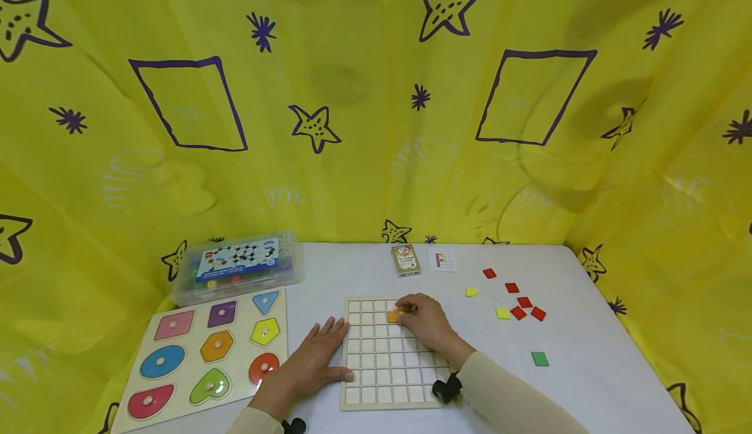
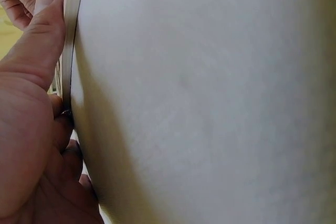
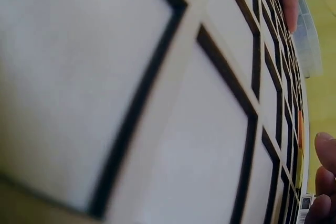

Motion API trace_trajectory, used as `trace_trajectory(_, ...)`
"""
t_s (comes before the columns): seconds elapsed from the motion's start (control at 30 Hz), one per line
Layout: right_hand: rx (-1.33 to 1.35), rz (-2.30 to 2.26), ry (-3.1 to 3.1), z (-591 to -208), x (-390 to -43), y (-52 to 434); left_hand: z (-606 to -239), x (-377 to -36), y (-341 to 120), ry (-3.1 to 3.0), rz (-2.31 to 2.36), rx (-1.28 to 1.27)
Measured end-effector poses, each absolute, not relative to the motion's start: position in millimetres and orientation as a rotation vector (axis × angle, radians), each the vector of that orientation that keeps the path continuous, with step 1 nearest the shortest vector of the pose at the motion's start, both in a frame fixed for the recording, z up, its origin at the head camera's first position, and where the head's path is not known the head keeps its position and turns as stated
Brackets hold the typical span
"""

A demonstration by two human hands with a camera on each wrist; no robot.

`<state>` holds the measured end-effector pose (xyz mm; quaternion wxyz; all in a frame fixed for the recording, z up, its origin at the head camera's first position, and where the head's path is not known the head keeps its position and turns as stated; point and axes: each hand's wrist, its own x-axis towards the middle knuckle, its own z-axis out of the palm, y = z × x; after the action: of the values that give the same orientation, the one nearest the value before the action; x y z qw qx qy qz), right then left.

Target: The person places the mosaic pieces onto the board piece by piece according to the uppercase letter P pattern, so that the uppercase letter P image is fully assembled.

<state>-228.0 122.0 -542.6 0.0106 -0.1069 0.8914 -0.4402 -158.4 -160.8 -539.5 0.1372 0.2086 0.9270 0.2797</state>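
The right hand [image 1: 427, 322] pinches an orange tile [image 1: 392, 316] over the grid board [image 1: 392, 354] on the worktop [image 1: 587, 356]. The left hand [image 1: 311, 361], fingers straight, presses the board's left edge. Only the left wrist view shows the thumb [image 2: 44, 30] against that edge.

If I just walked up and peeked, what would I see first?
Probably the bright yellow curtain with purple stars all around the white table. Next, the two hands in the middle: the left hand lies flat against the left edge of a wooden grid board, and the right hand rests on its far squares, fingers at an orange tile. A colourful shape puzzle sits to the left.
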Motion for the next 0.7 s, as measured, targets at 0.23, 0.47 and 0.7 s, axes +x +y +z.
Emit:
trace_trajectory(0.23, -0.248, -1.518, 2.737, -535, -234, 134, -538, -158, -161, 2.678, 0.806, 0.588)
trace_trajectory(0.47, -0.131, -1.528, 2.751, -524, -238, 161, -537, -158, -160, 2.678, 0.790, 0.566)
trace_trajectory(0.7, -0.085, -1.484, 2.866, -518, -240, 195, -538, -159, -160, 2.676, 0.785, 0.560)
